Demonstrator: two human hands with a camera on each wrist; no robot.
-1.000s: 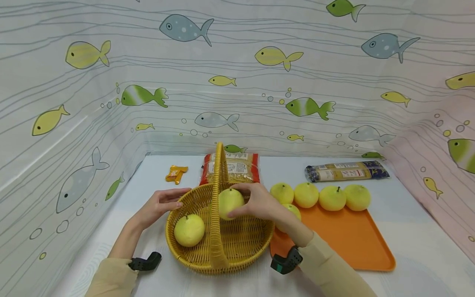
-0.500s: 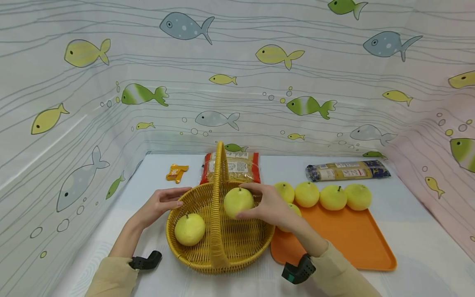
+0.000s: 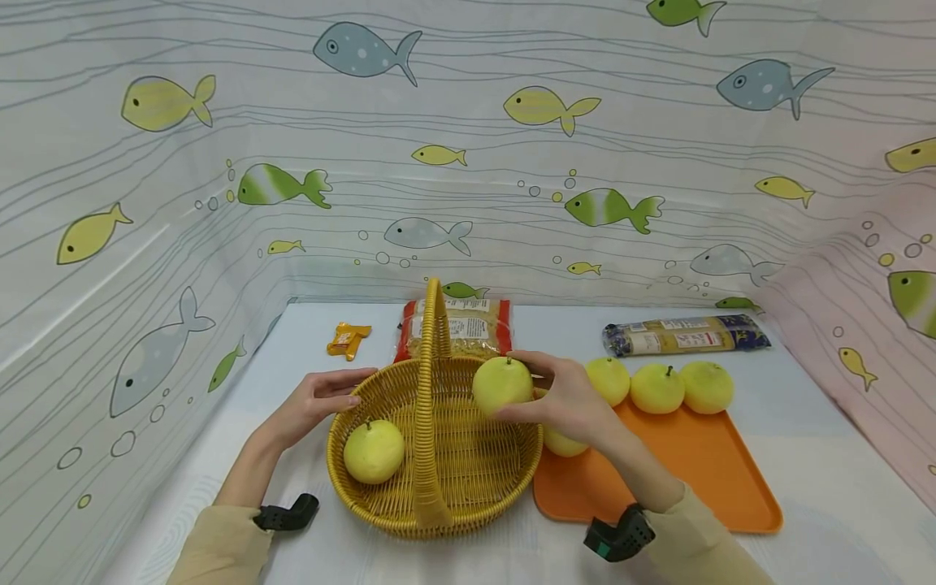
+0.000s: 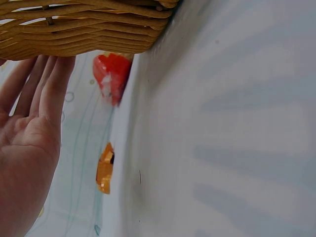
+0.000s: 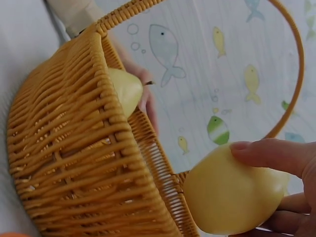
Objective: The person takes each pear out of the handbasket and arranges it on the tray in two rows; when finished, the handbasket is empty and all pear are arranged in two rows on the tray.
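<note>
A yellow pear [image 3: 501, 384] is gripped by the right hand [image 3: 571, 400], fingers curled over its top and far side, thumb beneath; it is held above the basket rim at about 2 o'clock from the basket's centre. In the right wrist view the same pear [image 5: 232, 197] is seen pinched under a fingertip [image 5: 256, 150], just outside the woven wall.

The wicker basket [image 3: 380, 508] is steadied at its 10 o'clock rim by the left hand [image 3: 317, 404], whose fingers are laid straight and close together against the weave; the left wrist view shows these fingers [image 4: 48, 84] flat on the basket's side [image 4: 84, 29]. 1 pear [image 3: 374, 452] is lying inside the basket at 8 o'clock, left of the upright handle [image 3: 431, 382].

An orange tray [image 3: 687, 479] is placed at 3 o'clock, touching the basket. 3 pears [image 3: 657, 387] are lined along its far edge, and 1 more [image 3: 563, 443] is partly hidden under the right hand. A red-ended pasta bag [image 3: 468, 327] is seen at 12 o'clock behind the basket, a dark long packet [image 3: 683, 335] at 2 o'clock, and a small orange wrapper [image 3: 347, 340] at 11 o'clock
</note>
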